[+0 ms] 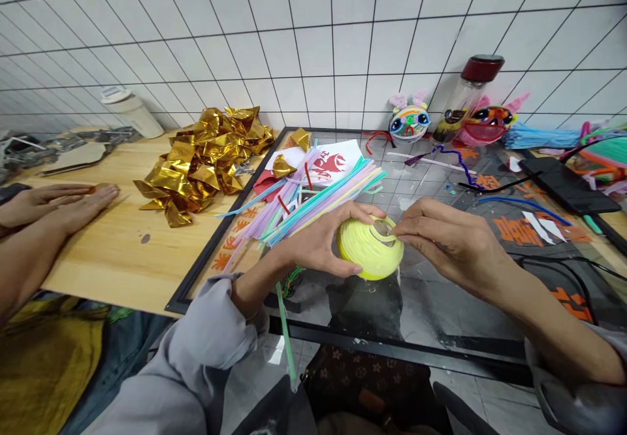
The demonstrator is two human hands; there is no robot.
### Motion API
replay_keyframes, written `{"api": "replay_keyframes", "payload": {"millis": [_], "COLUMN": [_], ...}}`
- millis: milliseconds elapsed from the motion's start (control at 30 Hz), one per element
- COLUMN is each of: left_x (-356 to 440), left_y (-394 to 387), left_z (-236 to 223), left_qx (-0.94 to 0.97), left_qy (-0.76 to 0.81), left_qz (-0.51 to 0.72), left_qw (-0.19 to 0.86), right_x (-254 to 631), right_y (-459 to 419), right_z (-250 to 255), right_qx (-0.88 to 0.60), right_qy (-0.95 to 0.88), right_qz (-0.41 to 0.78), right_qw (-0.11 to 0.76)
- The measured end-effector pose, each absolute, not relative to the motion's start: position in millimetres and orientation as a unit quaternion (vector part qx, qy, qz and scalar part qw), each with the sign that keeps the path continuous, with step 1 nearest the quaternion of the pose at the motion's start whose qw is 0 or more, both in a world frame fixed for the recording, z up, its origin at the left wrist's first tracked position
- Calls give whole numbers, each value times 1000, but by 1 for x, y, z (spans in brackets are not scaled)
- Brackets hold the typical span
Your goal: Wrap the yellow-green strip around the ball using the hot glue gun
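Note:
My left hand (326, 236) is wrapped round the side of a yellow ball (368, 252), held above the dark glass panel. Yellow strands wind round the ball in rings, leaving a small clear patch near its top. My right hand (441, 239) is closed in a pinch at the ball's upper right edge, by the outermost strand around that patch. The fingertips seem to have the end of the yellow strand, though it is mostly hidden. Just behind my left hand lies a bundle of pastel pipe cleaners (318, 200).
Crumpled gold foil (200, 154) lies left of the black-framed glass. Two decorated balls (409, 121) and a lidded bottle (463, 102) stand along the tiled wall. A black phone (571, 183) and cables are at right. Another person's hands (73, 206) rest on the wooden table.

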State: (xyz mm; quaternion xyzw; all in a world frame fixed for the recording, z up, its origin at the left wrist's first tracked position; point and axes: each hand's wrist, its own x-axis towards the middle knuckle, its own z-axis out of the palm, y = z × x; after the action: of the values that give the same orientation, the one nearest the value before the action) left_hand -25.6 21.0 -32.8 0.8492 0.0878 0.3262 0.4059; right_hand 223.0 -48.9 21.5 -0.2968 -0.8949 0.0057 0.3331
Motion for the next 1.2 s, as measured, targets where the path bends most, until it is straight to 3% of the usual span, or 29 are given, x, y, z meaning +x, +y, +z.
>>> {"api": "replay_keyframes", "payload": {"millis": [433,833,1200], "left_x": [-33,-32,-18], "left_y": [22,17,-4], "left_z": [-31,-27,-26], "left_qx": [866,827,784], "left_qy": [93,134,231], "left_qz": [290,262,341], "left_qw": [397,479,464], "right_x": [212,207,195], "right_y": [-49,-51,-60], "right_z": [15,2,1], "right_qx": [-282,-268,-295], "right_qy": [-894,-886,-870], "right_qz": [-41,-105,-187], "right_qw": [345,364,348]}}
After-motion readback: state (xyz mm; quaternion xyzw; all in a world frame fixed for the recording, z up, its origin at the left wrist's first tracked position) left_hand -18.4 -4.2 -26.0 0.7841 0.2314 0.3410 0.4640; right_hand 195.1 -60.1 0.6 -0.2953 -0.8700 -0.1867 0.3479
